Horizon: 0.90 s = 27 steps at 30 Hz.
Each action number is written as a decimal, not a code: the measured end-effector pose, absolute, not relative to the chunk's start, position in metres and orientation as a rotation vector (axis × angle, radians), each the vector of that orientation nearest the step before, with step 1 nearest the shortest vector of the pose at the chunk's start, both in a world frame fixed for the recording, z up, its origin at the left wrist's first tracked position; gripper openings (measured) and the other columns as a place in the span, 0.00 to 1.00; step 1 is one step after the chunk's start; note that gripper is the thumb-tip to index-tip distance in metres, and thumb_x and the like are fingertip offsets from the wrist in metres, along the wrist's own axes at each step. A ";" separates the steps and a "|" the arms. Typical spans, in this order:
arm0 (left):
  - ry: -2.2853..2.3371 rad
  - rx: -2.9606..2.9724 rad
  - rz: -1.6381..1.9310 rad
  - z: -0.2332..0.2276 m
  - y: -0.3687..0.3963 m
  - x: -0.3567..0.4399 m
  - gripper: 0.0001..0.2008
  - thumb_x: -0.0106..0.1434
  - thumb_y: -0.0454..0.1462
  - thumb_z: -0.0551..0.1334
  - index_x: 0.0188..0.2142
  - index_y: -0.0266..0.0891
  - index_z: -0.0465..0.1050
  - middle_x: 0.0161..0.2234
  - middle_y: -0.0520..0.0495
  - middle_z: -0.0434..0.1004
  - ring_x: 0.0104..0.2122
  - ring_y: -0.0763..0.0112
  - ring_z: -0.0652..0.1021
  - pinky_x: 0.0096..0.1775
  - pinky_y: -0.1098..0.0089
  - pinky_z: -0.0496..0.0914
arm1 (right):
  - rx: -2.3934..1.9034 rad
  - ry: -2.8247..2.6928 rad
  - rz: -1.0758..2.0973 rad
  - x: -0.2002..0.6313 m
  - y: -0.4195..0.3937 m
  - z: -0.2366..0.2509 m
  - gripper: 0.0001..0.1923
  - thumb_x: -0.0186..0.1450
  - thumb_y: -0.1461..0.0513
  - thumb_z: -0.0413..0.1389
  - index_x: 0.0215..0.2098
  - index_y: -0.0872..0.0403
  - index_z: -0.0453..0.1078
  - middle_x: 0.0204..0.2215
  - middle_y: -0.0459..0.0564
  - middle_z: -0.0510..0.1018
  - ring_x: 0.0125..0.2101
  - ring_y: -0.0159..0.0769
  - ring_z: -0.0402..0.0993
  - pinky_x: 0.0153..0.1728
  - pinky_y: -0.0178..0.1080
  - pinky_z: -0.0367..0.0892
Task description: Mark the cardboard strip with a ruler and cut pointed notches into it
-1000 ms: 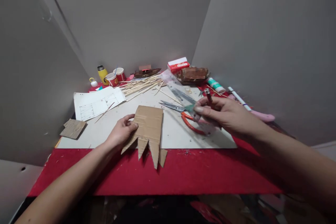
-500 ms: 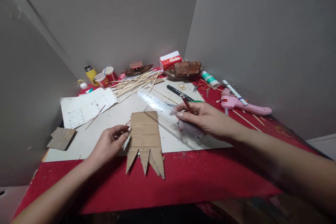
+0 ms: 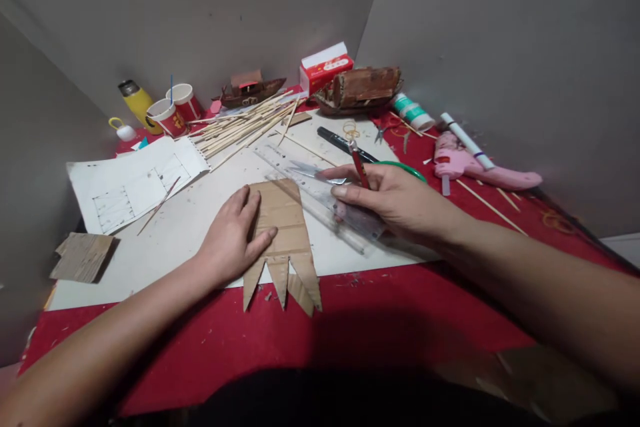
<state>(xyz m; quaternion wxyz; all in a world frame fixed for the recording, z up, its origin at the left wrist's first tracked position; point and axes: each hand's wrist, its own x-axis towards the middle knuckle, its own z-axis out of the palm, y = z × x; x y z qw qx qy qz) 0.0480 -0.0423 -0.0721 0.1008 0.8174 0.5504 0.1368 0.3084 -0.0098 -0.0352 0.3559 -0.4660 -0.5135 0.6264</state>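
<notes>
Brown cardboard (image 3: 287,240) overhangs the white board's (image 3: 163,243) near edge.

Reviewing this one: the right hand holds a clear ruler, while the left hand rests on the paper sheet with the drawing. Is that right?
Not quite: the left hand rests on the notched cardboard, not the paper sheet, as the head view shows. The right hand does hold the clear ruler.

Cardboard piece (image 3: 283,220): brown, creased, lower edge cut into three pointed prongs; centre of frame. Ruler (image 3: 323,205): clear, slanting, overlapping the cardboard's upper right corner. Pencil (image 3: 359,168): dark red, metal-ended, tilted, right of centre.
</notes>
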 end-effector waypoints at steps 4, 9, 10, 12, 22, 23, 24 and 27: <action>1.677 2.338 0.506 -0.066 -0.036 0.042 0.31 0.69 0.47 0.54 0.64 0.27 0.59 0.66 0.25 0.57 0.66 0.48 0.61 0.62 0.48 0.60 | -1.219 -1.213 1.643 0.314 -0.007 -0.039 0.23 0.52 0.60 0.70 0.46 0.55 0.76 0.19 0.43 0.77 0.14 0.26 0.65 0.12 0.29 0.55; 1.746 2.171 0.700 -0.047 -0.051 0.024 0.25 0.67 0.45 0.58 0.58 0.32 0.68 0.52 0.34 0.77 0.51 0.55 0.77 0.53 0.52 0.70 | -1.158 -1.157 1.705 0.314 -0.007 -0.043 0.13 0.55 0.61 0.68 0.37 0.56 0.75 0.13 0.39 0.72 0.10 0.21 0.57 0.11 0.28 0.53; 1.765 2.143 0.691 -0.044 -0.056 0.021 0.24 0.66 0.44 0.59 0.57 0.32 0.69 0.48 0.36 0.80 0.45 0.57 0.80 0.49 0.54 0.73 | -1.152 -1.148 1.731 0.313 -0.009 -0.043 0.10 0.56 0.62 0.67 0.35 0.55 0.73 0.13 0.39 0.72 0.11 0.22 0.59 0.13 0.27 0.56; 1.774 2.091 0.650 -0.038 -0.066 0.018 0.18 0.66 0.42 0.59 0.52 0.35 0.73 0.40 0.42 0.82 0.35 0.63 0.81 0.40 0.60 0.75 | -1.158 -1.142 1.781 0.311 -0.012 -0.043 0.07 0.60 0.63 0.63 0.31 0.53 0.68 0.16 0.43 0.77 0.14 0.26 0.67 0.16 0.27 0.62; 0.891 3.034 0.558 -0.033 -0.150 0.051 0.11 0.67 0.30 0.56 0.46 0.31 0.72 0.42 0.36 0.83 0.30 0.64 0.81 0.29 0.65 0.75 | -1.283 -1.352 1.875 0.301 -0.023 -0.047 0.08 0.71 0.67 0.51 0.34 0.53 0.66 0.32 0.51 0.82 0.23 0.33 0.78 0.23 0.33 0.71; 0.848 3.101 0.394 -0.035 -0.153 0.059 0.15 0.68 0.29 0.53 0.51 0.29 0.70 0.48 0.32 0.81 0.30 0.63 0.81 0.27 0.65 0.76 | -1.281 -1.373 1.868 0.301 -0.024 -0.047 0.08 0.72 0.67 0.51 0.34 0.53 0.66 0.32 0.51 0.82 0.24 0.32 0.78 0.24 0.33 0.72; 0.855 3.129 0.243 -0.037 -0.156 0.067 0.18 0.67 0.28 0.51 0.55 0.27 0.68 0.53 0.29 0.78 0.29 0.63 0.81 0.27 0.64 0.76 | -1.276 -1.393 1.860 0.301 -0.024 -0.047 0.08 0.72 0.66 0.50 0.34 0.52 0.66 0.33 0.50 0.82 0.24 0.32 0.78 0.25 0.33 0.72; 0.960 3.172 -0.009 -0.042 -0.156 0.086 0.22 0.64 0.25 0.49 0.57 0.22 0.65 0.55 0.20 0.73 0.29 0.61 0.82 0.27 0.63 0.77 | -1.248 -1.455 1.844 0.300 -0.025 -0.045 0.09 0.72 0.67 0.50 0.34 0.52 0.66 0.34 0.50 0.83 0.26 0.33 0.78 0.28 0.34 0.74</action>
